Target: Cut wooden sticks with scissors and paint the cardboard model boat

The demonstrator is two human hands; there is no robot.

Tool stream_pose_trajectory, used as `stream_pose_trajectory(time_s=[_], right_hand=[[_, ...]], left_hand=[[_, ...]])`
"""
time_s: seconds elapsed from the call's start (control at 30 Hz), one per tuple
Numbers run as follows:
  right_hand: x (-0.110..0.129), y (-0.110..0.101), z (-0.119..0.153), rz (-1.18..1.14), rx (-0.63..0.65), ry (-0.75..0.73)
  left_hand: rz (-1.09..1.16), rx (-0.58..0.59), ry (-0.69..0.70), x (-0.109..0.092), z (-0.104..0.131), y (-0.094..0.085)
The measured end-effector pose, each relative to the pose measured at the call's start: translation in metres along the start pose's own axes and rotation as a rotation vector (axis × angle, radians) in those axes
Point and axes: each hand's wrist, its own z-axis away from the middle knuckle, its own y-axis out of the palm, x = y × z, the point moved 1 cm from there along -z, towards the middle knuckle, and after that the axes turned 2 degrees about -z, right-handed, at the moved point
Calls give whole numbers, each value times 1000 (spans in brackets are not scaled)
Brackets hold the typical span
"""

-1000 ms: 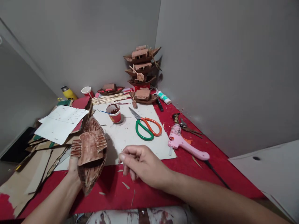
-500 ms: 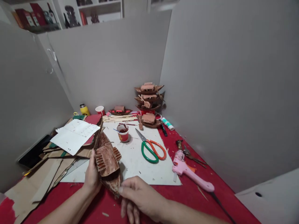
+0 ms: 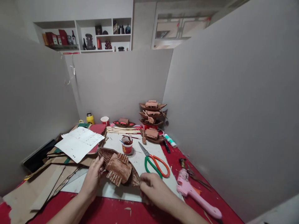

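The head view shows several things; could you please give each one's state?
Held boat: tilted, in left hand and right hand
Scissors: blades closed, lying flat
Paint cup: upright, uncovered, brown inside
Rear cup: upright, uncovered
Bottle: upright, capped
Glue gun: lying down
Tube: lying down
Marker: lying down
Boat stack: standing

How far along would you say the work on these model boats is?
The stacked boats look finished. In work is the roofed boat, held between the left hand and the right hand. Fittings may remain: the boat behind the scissors has a paddle beside it, this one shows none.
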Motion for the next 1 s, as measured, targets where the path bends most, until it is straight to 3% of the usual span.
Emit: stream_pose_trajectory(time_s=[0.1, 0.2, 0.37, 0.47, 0.63, 0.83, 1.0], right_hand=[[-1, -18, -5, 147, -104, -73], [-4, -28, -9, 251, -166, -99], [-8, -34, -17, 329, -220, -95], [-11, -36, -21, 335, -248, -91], [-10, -43, -21, 265, -309, -120], [-1, -57, -9, 100, -476, -173], [0, -58, 0, 18, -633, -263]], left_hand=[[-134, 40, 23, -2, -1, -2], [-293, 63, -55, -1, 0, -7], [-475, 32, -230, 4, 0, -17], [-537, 45, -228, 1, -4, -18], [-597, 97, 0, -16, -14, -25], [-853, 22, 394, -28, -16, -44], [-918, -66, 634, -31, -10, -43]])
